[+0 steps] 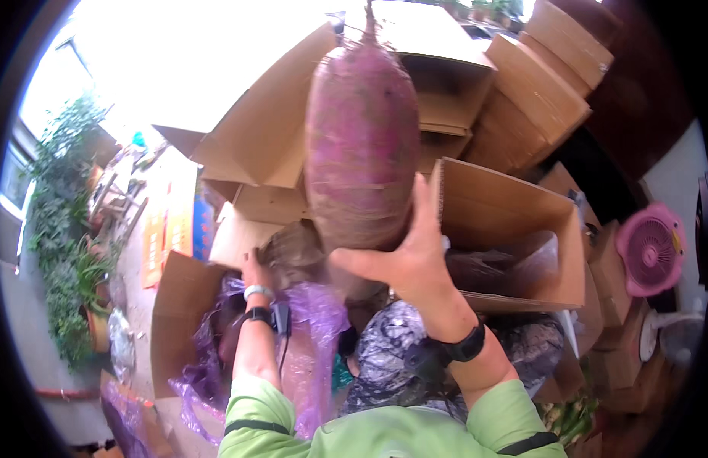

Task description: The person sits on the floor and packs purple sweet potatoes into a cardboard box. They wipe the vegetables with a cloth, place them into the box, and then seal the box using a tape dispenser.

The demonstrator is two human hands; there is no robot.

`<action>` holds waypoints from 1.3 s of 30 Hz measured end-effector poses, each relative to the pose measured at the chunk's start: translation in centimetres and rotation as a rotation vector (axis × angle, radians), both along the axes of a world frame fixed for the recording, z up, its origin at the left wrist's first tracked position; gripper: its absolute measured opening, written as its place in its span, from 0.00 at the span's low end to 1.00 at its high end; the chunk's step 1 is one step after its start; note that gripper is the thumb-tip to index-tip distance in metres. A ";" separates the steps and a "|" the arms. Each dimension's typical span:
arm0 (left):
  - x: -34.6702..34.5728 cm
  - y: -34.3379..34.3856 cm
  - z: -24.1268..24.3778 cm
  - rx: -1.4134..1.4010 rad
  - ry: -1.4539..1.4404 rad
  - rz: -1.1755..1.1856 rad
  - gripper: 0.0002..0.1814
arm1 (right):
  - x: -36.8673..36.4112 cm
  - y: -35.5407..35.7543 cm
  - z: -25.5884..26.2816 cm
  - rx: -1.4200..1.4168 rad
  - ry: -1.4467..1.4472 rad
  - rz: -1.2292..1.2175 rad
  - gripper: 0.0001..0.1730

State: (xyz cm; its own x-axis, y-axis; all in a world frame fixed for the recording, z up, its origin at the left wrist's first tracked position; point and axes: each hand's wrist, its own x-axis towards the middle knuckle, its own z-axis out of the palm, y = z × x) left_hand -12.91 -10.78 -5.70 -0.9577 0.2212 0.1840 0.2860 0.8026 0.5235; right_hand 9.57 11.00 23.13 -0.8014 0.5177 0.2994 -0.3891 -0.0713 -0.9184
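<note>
A large purple-skinned root vegetable, likely a radish [362, 143], stands upright close before the camera, its thin root end at the top. My right hand [408, 257] grips it low down, thumb and fingers spread around its base. Beside it, my left hand [255, 269] reaches to a brownish rounded thing [293, 252], perhaps another root; its fingers are mostly hidden, so its hold is unclear. Below my left forearm is a cardboard box [182, 320] lined with purple plastic film [316, 309]. To the right sits an open cardboard box [511, 200] with clear plastic inside.
More cardboard boxes [537, 97] are stacked at the back right. An open carton [268, 114] rises at the back left. Green plants [62, 229] line the left side. A pink fan [651, 252] stands at the right. Leafy greens [571, 415] lie at the lower right.
</note>
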 end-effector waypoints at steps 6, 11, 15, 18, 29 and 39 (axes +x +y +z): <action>-3.7 -6.5 -3.8 0.564 -0.424 0.152 0.28 | 1.7 1.8 3.6 -0.022 0.066 0.122 0.55; -4.2 -9.6 -1.4 0.374 -0.160 0.005 0.25 | 5.0 6.8 7.2 -0.057 -0.046 0.202 0.52; 4.8 0.9 16.6 0.661 -0.212 -0.341 0.20 | 7.5 11.9 7.2 0.004 -0.132 0.222 0.54; 11.0 8.5 29.0 0.274 0.049 -1.013 0.21 | 9.1 14.7 6.9 -0.019 -0.206 0.242 0.52; 18.5 24.9 29.8 -0.963 0.168 -1.676 0.11 | 11.8 20.5 2.9 -0.282 -0.129 0.415 0.45; 17.7 24.6 28.8 -0.800 0.124 -1.752 0.07 | 9.7 20.5 2.1 -0.217 -0.238 0.365 0.43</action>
